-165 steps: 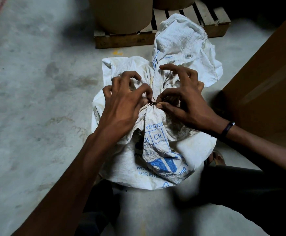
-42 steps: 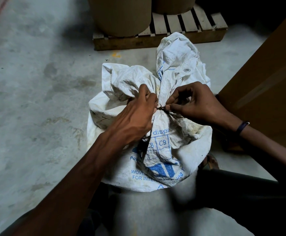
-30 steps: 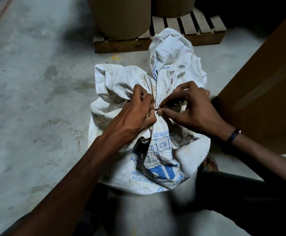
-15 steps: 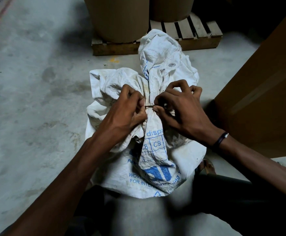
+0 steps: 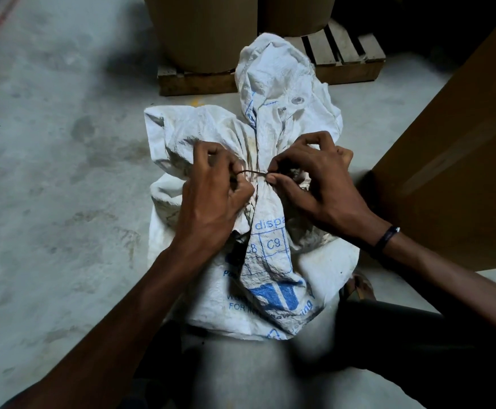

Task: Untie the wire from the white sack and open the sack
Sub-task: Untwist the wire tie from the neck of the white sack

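A white woven sack (image 5: 273, 278) with blue print stands on the concrete floor, its neck bunched tight at the middle. A thin dark wire (image 5: 252, 173) stretches across that neck. My left hand (image 5: 214, 196) pinches the wire's left end between thumb and curled fingers. My right hand (image 5: 314, 181) pinches the right end at the neck, its other fingers lifted. The sack's loose top flaps spread up and away behind both hands. How the wire runs around the neck is hidden by the fingers and folds.
A wooden pallet (image 5: 350, 69) carrying two tall cardboard drums (image 5: 202, 28) stands just behind the sack. A large brown cardboard box (image 5: 459, 160) rises close on the right. Bare grey concrete floor (image 5: 55, 172) lies to the left. My dark trouser legs frame the sack's base.
My hands have drawn slightly apart, and a longer stretch of wire shows between them. The view has shifted a little forward and down.
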{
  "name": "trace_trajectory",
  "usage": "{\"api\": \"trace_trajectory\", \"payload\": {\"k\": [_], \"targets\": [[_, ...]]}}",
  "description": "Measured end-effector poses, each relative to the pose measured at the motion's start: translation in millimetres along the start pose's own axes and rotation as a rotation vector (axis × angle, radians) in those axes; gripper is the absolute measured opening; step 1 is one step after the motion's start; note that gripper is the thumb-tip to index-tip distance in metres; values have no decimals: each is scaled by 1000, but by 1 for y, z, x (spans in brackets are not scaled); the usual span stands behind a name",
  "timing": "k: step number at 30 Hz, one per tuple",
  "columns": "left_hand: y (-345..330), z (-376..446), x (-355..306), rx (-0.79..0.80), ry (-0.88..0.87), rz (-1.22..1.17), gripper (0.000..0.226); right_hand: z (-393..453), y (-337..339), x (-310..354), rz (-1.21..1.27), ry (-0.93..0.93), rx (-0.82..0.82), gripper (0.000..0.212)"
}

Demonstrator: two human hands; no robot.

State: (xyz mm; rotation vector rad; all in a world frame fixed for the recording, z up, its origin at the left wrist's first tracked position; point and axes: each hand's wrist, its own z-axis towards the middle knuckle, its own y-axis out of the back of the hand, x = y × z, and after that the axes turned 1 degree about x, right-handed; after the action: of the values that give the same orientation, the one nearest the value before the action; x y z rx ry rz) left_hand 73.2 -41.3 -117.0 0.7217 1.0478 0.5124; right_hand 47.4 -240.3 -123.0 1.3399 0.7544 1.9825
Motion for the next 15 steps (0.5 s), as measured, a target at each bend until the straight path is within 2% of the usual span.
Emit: {"api": "trace_trajectory", "payload": {"k": [4,7,10,12,15], "targets": [[1,-1,0,55,-148,179,16,-3,-3,2,-14,5,3,11],[-1,0,1,1,-165,161,16,-3,-1,-2,-15,-19,-8,9],[-3,2,6,-161,116,-89,14,-1,3,-6,-5,-53,-31,8],[-6,5,11,-196,323,-285,15,1,4,-8,3,-69,-33,7],[-9,6,16,-155,390,-306,22,1,2,-7,-33,-80,-9,7]]}}
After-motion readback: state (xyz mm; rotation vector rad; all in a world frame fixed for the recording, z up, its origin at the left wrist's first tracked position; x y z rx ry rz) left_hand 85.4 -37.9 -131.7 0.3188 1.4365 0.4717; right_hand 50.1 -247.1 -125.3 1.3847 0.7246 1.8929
